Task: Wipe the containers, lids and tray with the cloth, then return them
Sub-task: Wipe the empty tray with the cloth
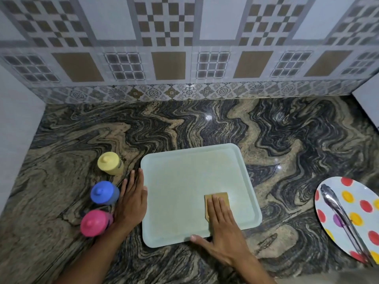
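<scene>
A pale green tray (pixel 184 173) lies flat on the marbled counter, with nothing on it but a small tan cloth (pixel 217 197) near its front right. My right hand (pixel 220 224) presses flat on the cloth, fingers together, thumb spread over the tray's front rim. My left hand (pixel 131 199) lies flat against the tray's left edge, fingers straight. Left of the tray stand three lidded containers in a column: yellow (pixel 109 163) farthest, blue (pixel 104 192) in the middle, pink (pixel 94 222) nearest, beside my left wrist.
An oval plate with coloured dots (pixel 352 210) sits at the right edge, with metal tongs (pixel 340 218) lying on it. A tiled wall (pixel 188 58) closes the back of the counter, and white side walls stand left and right.
</scene>
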